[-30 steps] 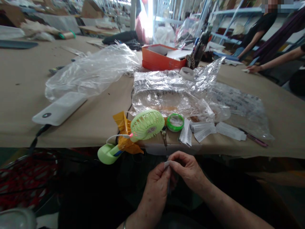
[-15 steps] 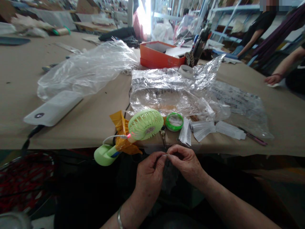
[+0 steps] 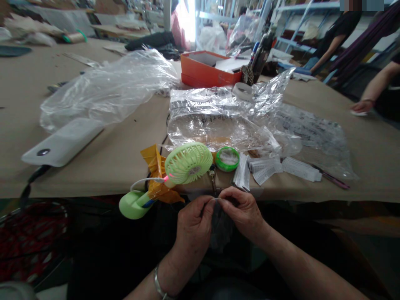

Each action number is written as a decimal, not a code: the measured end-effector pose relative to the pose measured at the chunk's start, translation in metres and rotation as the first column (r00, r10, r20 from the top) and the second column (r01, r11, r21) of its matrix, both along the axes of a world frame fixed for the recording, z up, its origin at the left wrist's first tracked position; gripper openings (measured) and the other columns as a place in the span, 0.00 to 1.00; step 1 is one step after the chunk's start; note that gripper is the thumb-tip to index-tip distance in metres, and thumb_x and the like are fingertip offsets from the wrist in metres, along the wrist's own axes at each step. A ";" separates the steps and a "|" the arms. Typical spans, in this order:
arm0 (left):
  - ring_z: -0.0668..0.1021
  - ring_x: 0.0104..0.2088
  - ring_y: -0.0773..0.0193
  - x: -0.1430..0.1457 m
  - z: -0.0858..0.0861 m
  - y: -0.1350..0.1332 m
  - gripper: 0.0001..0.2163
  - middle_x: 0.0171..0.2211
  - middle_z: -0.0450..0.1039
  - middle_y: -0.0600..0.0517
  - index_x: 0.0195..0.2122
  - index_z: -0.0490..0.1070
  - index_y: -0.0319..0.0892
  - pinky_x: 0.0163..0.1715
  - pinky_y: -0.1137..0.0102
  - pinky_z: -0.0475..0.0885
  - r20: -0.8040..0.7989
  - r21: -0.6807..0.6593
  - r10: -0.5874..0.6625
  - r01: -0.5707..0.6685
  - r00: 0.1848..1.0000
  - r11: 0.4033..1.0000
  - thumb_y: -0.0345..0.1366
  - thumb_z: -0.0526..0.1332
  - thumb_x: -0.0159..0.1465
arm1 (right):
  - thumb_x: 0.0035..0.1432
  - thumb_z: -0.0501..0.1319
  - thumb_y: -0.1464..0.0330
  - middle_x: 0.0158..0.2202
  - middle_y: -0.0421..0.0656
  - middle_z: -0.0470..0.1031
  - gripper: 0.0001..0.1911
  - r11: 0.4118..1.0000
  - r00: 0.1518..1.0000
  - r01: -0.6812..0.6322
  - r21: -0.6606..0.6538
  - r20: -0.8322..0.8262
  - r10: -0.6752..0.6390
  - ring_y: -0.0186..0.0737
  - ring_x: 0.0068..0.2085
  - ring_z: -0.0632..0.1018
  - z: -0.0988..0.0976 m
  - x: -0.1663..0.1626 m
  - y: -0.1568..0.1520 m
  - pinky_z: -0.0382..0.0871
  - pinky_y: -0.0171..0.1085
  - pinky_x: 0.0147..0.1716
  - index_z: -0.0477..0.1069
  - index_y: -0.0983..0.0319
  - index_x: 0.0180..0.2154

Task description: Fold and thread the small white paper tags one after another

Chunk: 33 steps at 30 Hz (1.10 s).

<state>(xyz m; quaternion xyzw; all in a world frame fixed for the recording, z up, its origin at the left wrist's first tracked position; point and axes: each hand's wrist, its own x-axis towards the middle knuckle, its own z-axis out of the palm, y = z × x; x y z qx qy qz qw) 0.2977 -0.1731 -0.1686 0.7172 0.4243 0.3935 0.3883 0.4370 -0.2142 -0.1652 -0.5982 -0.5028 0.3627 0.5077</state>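
Just off the table's front edge, my left hand and my right hand meet fingertip to fingertip, both closed in a pinch. A tiny whitish bit shows between the fingertips, too small to name. Below them hangs a dim, see-through sheet, perhaps thin plastic; I cannot tell whether it joins what the fingers pinch. Right beyond the hands, a small metal-tipped piece lies at the table edge. Close by are a green ring-shaped container with pale contents and a stack of printed white labels.
A light-green fan is fixed to the edge with yellow tape. Clear plastic bags, a white power bank, an orange box, a tape roll and a pen lie on the table. Another person's hand rests at right.
The view has shifted slightly, so the table's things sit a little further left. Both hands stay pinched together, their fingertips nearly in the same place.
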 end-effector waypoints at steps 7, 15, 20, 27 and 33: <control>0.75 0.23 0.69 0.000 0.001 0.002 0.07 0.22 0.75 0.56 0.29 0.74 0.41 0.25 0.77 0.68 -0.027 -0.012 0.007 -0.007 1.000 1.000 0.32 0.57 0.61 | 0.55 0.59 0.68 0.23 0.36 0.67 0.05 1.000 0.999 0.017 0.009 0.033 -0.017 0.29 0.26 0.67 0.000 0.000 0.001 0.62 0.29 0.26 0.71 0.63 0.28; 0.75 0.23 0.68 0.003 0.001 0.006 0.08 0.22 0.74 0.56 0.28 0.74 0.42 0.25 0.76 0.68 -0.043 -0.079 0.018 -0.021 0.999 0.997 0.34 0.57 0.61 | 0.56 0.59 0.66 0.23 0.37 0.68 0.07 0.999 0.998 0.045 0.007 0.035 -0.045 0.31 0.26 0.68 -0.001 -0.001 0.004 0.63 0.30 0.27 0.71 0.62 0.28; 0.74 0.23 0.69 0.000 0.002 0.001 0.08 0.22 0.74 0.56 0.28 0.74 0.42 0.26 0.77 0.68 -0.018 -0.086 0.001 -0.003 1.000 0.996 0.33 0.57 0.61 | 0.57 0.60 0.66 0.24 0.37 0.71 0.08 0.999 0.998 0.041 -0.007 0.043 -0.040 0.31 0.26 0.70 -0.005 -0.002 -0.003 0.65 0.29 0.27 0.72 0.62 0.29; 0.77 0.24 0.65 -0.016 -0.011 -0.014 0.07 0.22 0.76 0.56 0.29 0.76 0.44 0.27 0.75 0.71 0.030 -0.218 -0.017 0.023 0.999 0.976 0.37 0.59 0.60 | 0.59 0.59 0.69 0.28 0.39 0.76 0.04 0.987 0.945 -0.109 0.115 0.319 0.067 0.33 0.28 0.76 0.021 0.009 -0.028 0.69 0.30 0.29 0.72 0.61 0.37; 0.80 0.42 0.55 -0.016 -0.047 -0.010 0.11 0.40 0.80 0.50 0.39 0.78 0.46 0.45 0.66 0.73 0.037 -0.317 0.005 0.007 0.999 0.949 0.41 0.61 0.57 | 0.60 0.56 0.71 0.42 0.48 0.74 0.10 0.919 0.626 -0.165 0.359 0.758 -0.184 0.45 0.49 0.72 0.055 0.049 0.013 0.68 0.44 0.49 0.72 0.60 0.43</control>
